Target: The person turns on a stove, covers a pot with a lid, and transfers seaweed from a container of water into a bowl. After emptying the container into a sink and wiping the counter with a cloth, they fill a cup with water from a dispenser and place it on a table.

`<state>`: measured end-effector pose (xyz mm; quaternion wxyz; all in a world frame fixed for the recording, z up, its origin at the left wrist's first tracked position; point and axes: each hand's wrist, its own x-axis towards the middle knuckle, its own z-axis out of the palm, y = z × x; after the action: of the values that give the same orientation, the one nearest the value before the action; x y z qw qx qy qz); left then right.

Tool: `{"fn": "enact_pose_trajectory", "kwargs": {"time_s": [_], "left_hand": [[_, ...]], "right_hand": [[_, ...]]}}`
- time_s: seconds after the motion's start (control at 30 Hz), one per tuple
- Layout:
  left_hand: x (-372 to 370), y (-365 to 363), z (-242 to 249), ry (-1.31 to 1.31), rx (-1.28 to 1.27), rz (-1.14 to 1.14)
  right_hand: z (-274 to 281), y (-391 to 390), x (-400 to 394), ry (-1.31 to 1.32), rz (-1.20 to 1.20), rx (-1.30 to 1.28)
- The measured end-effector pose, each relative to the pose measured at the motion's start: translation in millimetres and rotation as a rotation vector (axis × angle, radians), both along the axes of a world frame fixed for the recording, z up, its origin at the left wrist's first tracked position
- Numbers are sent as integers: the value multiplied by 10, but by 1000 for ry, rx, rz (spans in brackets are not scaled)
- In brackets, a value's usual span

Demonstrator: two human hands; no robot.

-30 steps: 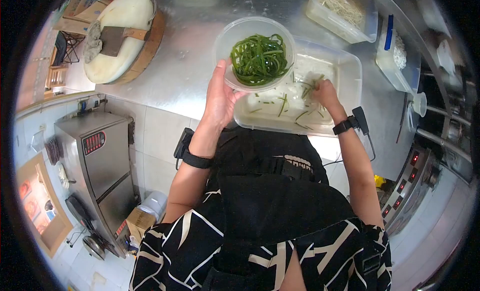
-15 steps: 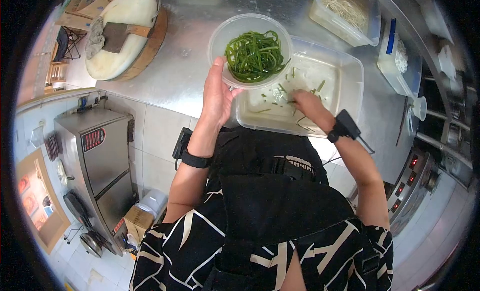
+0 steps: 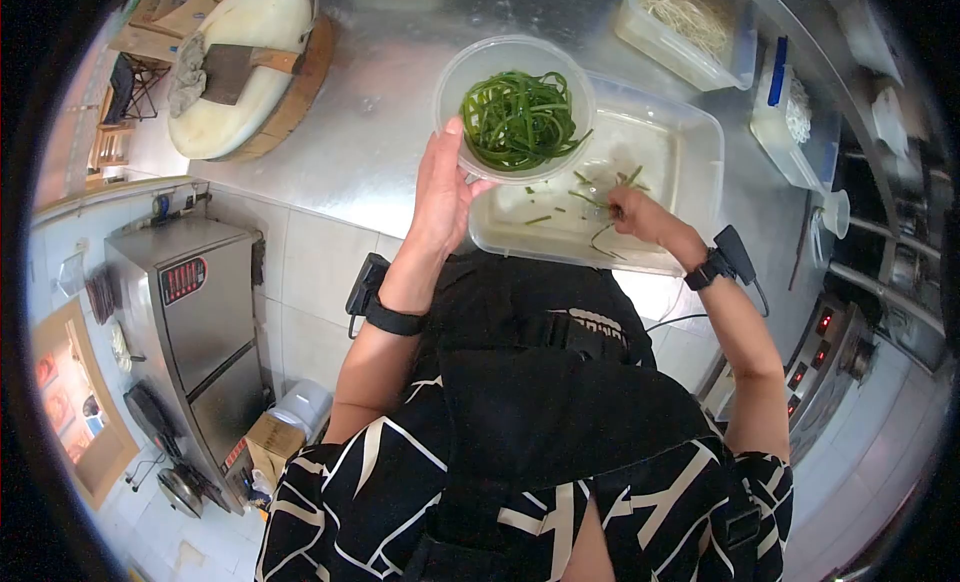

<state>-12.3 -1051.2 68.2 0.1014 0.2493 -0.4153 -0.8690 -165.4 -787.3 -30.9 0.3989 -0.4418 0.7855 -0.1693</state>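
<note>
A round clear plastic bowl (image 3: 455,77) holds a heap of green seaweed strips (image 3: 520,120). My left hand (image 3: 442,187) is closed on the near left side of its rim and wall, keeping it above the left part of a rectangular plastic tub (image 3: 712,182). Inside the tub, several loose green pieces (image 3: 540,220) lie scattered on the wet bottom. Over these pieces is my right hand (image 3: 645,217), its fingers pinched together on thin green strips. How many strips it grips is hard to make out.
A cleaver (image 3: 232,74) and a crumpled cloth (image 3: 188,80) lie on a round chopping board (image 3: 215,127) at the left. Containers of pale shreds (image 3: 690,22) and white food (image 3: 797,117) stand at the right of the metal counter (image 3: 370,112).
My right hand has moved right and slightly nearer to me inside the tub, and strips there have shifted. The bowl in my left hand has moved slightly right and nearer.
</note>
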Motion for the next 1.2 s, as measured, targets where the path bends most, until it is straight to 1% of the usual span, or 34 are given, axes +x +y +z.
{"fn": "enact_pose_trajectory", "kwargs": {"time_s": [0.03, 0.07, 0.13, 0.2, 0.27, 0.33, 0.37, 0.43, 0.5, 0.57, 0.6, 0.63, 0.67, 0.7, 0.73, 0.77, 0.8, 0.87, 0.9, 0.93, 0.97, 1.0, 1.03, 1.07, 1.1, 1.13, 1.17, 1.2], "left_hand": [[-2, 7, -6, 2, 2, -3], [-4, 12, -24, -5, 1, -4], [0, 19, -73, -13, -1, -4], [15, 5, -118, -23, 2, -21], [18, 18, -103, -24, -4, -14], [9, 28, -69, -20, -7, -8], [7, 35, -42, -17, -22, -11], [12, 39, -65, -14, -32, -8], [37, 57, -162, -106, -123, 16], [27, 73, -161, -107, -144, -14], [18, 85, -157, -105, -164, -43], [12, 106, -143, -103, -164, -45], [8, 133, -121, -131, -178, -68], [-1, 155, -100, -160, -192, -91], [-21, 178, -85, -159, -193, -92], [-44, 208, -71, -156, -212, -112], [-66, 242, -55, -153, -231, -131], [-109, 294, -14, -154, -237, -137], [-122, 298, -4, -156, -240, -144], [-124, 265, -54, -157, -241, -140], [-125, 216, -148, -125, -176, -112], [-119, 171, -208, -93, -110, -87], [-109, 122, -210, -96, -107, -87], [-101, 65, -190, -61, -13, -78], [-104, 28, -156, -24, 80, -71], [-118, 16, -89, -4, 81, -70], [-127, 9, -42, -2, 83, -74], [-133, 1, -3, 13, 146, -68]], "right_hand": [[-13, 37, 4, -120, 107, -11], [-45, 56, 49, -117, 105, -11], [-114, 86, 154, -199, 164, -42], [-133, 120, 122, -178, 174, -31], [-25, 82, 109, -157, 184, -22], [205, 54, 21, -156, 263, 187], [313, 59, -45, -153, 263, 188], [537, 60, -200, -242, 129, -6], [923, -39, -285, -198, -45, -8], [1313, -161, -308, -207, -195, -128], [1518, -248, -315, -206, -199, -127], [1716, -347, -313, -220, -265, -165], [1837, -433, -291, -234, -331, -203], [1891, -510, -255, -233, -333, -204], [1925, -591, -214, -235, -351, -286], [1935, -668, -166, -237, -369, -368], [1892, -750, -87, -237, -369, -370], [1773, -864, 51, -45, -237, -332], [1784, -863, 45, -45, -235, -334], [1802, -865, 34, 12, -303, -409], [1807, -854, 20, 67, -369, -480], [1759, -780, -59, 62, -367, -478], [1650, -645, -208, 28, -463, -423], [1515, -523, -337, -5, -559, -367], [1257, -410, -407, 101, -501, -339], [937, -309, -417, 208, -443, -312], [652, -243, -369, 208, -377, -253], [415, -195, -322, 206, -309, -196]]}}
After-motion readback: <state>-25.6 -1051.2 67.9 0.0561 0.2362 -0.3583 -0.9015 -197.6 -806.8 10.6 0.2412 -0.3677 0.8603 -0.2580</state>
